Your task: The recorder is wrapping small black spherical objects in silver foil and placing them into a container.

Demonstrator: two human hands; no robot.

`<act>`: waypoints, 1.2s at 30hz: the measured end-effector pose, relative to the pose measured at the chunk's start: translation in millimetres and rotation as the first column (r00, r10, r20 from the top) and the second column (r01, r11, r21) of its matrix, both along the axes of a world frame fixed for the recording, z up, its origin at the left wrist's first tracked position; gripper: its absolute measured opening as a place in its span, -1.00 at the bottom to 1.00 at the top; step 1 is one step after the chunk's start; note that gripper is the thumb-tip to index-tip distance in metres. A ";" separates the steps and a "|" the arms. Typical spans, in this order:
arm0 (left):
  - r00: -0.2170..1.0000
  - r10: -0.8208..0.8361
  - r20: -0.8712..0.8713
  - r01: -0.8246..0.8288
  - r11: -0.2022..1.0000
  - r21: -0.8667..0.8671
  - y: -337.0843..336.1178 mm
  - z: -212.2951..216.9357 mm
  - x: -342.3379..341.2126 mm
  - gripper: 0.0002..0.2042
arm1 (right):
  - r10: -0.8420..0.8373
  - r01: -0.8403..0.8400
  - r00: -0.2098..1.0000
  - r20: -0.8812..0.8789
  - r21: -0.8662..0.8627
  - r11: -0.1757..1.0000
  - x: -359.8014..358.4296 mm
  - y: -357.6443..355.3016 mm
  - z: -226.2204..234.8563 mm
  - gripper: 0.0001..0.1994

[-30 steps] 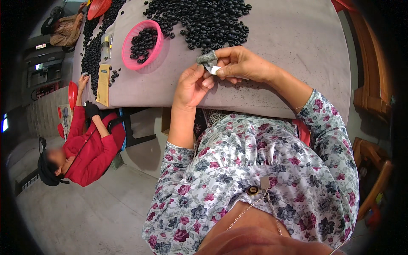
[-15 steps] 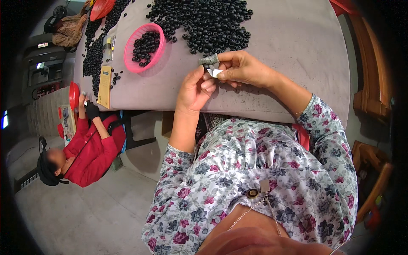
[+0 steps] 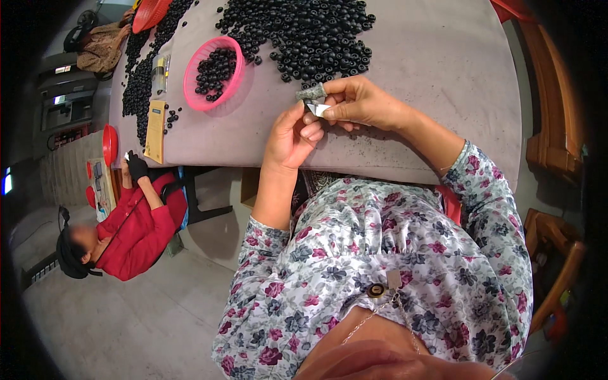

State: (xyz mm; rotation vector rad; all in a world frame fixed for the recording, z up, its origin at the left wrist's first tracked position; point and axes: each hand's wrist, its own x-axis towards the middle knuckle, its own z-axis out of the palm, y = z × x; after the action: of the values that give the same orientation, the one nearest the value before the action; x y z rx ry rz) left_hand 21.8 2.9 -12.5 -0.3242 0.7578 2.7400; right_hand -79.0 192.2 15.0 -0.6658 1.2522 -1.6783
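My hands meet above the near edge of the cloth-covered table. My left hand (image 3: 285, 136) is closed, its thumb and fingers pinching a small black piece (image 3: 309, 105) that is mostly hidden. In my right hand (image 3: 367, 104), a small white flat piece (image 3: 322, 111) is gripped between thumb and fingers, touching or very close to the black piece. A grey wrap (image 3: 310, 92) covers the tip of my right index finger. Just beyond lies a large pile of round black bead-like pieces with holes (image 3: 323, 44). To the left, a pink basket (image 3: 231, 94) holds more of them.
A yellow-brown card (image 3: 155, 130) and a clear packet (image 3: 160, 75) lie left, beside more black pieces (image 3: 136, 95). A co-worker in red (image 3: 142, 225) sits at the table's left side, one hand black-gloved (image 3: 137, 166). A red basket (image 3: 150, 14) stands far left; dark crumbs dot the cloth.
My hands stay almost in place, with only a slight shift of the fingers around the black piece. The co-worker's hands have drawn a little nearer to their body.
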 end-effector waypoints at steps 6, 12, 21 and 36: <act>1.000 0.001 0.008 -0.001 1.000 0.017 3.4 4.8 0.9 -0.80 | 0.018 -0.018 1.000 -0.013 0.004 1.000 -1.0 1.3 2.4 -0.89; 1.000 -0.016 0.026 0.012 0.986 0.166 6.6 3.7 1.9 -0.76 | 0.012 -0.012 1.000 0.000 -0.010 1.000 -0.8 -0.2 -2.2 -0.88; 0.998 0.026 0.053 -0.036 0.980 0.198 10.8 1.5 1.7 -0.64 | 0.020 -0.020 1.000 -0.014 -0.020 1.000 -1.6 0.6 -0.5 -0.88; 0.999 0.029 0.046 -0.039 0.969 0.244 15.1 0.7 2.0 -0.79 | 0.010 -0.010 0.999 0.034 0.001 1.000 -5.3 -1.0 -6.4 -0.87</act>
State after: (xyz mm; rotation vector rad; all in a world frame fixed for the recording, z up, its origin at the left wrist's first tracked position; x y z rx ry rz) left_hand 23.8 18.1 -11.8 -0.3422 0.3991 2.8085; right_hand -84.3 191.2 8.6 -0.6390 1.2237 -1.6735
